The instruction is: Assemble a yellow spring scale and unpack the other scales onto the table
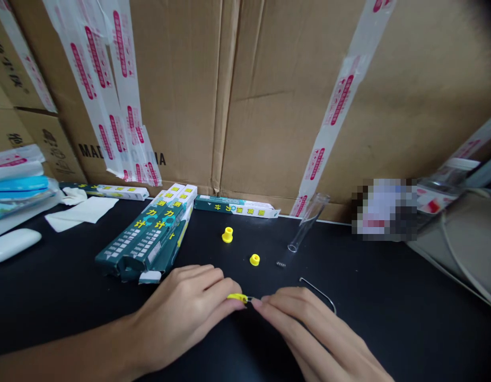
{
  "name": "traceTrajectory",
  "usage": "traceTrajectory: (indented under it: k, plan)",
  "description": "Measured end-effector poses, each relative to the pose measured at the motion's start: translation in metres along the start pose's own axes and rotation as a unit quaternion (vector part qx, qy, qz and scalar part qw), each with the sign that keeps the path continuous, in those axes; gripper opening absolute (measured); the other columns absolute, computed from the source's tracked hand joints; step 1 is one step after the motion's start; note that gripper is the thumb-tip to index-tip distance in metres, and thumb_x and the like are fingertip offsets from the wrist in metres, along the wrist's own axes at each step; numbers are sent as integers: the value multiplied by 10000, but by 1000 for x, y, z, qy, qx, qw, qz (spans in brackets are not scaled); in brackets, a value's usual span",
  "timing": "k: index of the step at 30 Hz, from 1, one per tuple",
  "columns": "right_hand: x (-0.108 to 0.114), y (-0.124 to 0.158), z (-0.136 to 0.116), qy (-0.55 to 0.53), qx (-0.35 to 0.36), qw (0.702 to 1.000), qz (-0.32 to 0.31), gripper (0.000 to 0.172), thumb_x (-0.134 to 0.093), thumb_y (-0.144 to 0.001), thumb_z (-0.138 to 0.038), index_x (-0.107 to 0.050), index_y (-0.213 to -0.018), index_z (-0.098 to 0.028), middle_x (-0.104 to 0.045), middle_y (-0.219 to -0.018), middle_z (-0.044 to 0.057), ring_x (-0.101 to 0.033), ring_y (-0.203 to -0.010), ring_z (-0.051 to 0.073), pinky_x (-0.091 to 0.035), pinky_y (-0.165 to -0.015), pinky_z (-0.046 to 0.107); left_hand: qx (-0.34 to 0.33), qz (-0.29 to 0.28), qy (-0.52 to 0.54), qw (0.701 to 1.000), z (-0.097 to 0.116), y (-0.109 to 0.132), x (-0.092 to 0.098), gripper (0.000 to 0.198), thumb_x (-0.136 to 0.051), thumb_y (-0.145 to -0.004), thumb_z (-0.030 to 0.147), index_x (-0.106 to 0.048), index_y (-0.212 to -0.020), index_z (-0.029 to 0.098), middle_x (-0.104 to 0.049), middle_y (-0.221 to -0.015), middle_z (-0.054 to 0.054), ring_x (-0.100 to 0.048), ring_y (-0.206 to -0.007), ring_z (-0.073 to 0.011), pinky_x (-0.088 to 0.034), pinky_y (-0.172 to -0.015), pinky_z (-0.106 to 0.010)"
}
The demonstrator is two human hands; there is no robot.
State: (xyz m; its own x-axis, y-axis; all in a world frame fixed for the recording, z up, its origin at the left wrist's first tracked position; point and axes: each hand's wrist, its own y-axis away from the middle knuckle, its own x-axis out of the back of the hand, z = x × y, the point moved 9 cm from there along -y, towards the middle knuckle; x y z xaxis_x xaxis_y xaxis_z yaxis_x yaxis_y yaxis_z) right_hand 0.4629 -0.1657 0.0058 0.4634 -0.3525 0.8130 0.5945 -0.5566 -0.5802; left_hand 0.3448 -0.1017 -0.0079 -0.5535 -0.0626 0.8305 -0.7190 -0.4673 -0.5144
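Note:
My left hand [182,313] and my right hand [305,329] meet low in the middle of the black tabletop [388,329]. Between their fingertips is a small yellow plastic piece [237,297] with a short metal tip. My left fingers grip the yellow part, and my right fingers pinch at the tip. Ahead lie a yellow plastic cap [227,234], a yellow ring [254,259], a tiny coil spring [281,264] and a clear glass tube [307,225]. A bent wire hook [319,293] lies just beyond my right hand.
Dark green and white boxes [146,239] lie stacked left of my hands, with two more [236,206] [104,192] along the back. There are also a white cloth [82,212], blue packets [18,191] and a white oval object [12,245]. Taped cardboard cartons [269,106] wall the table's back edge.

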Motion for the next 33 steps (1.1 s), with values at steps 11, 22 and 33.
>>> traceTrajectory:
  k: [11, 22, 33]
  plan:
    - [-16, 3, 34, -169, -175, 966, 82, 128, -684, -914, -125, -650, -963, -238, -726, -854, -40, -706, -738, 104, -566, -728, 157, 24, 28, 52, 998, -6, 5, 2, 121, -526, -1021, 224, -606, -942, 180, -669, -814, 15, -652, -686, -144, -472, -635, -257]
    - [-24, 7, 39, -185, -207, 959, 62, 140, -716, -906, -203, -645, -1009, -267, -716, -834, -58, -690, -683, 99, -564, -692, 160, 20, 19, 80, 996, -5, 2, 1, 123, -521, -1025, 238, -622, -1043, 170, -718, -897, 1, -701, -764, -144, -517, -688, -238]
    - [-8, -1, 20, -143, -114, 974, 132, 166, -629, -910, -25, -634, -964, -182, -706, -821, 26, -640, -704, 149, -534, -666, 259, -11, 28, 102, 994, 7, 1, 6, 234, -552, -978, 136, -625, -1199, 153, -704, -882, -14, -663, -741, -139, -541, -686, -216]
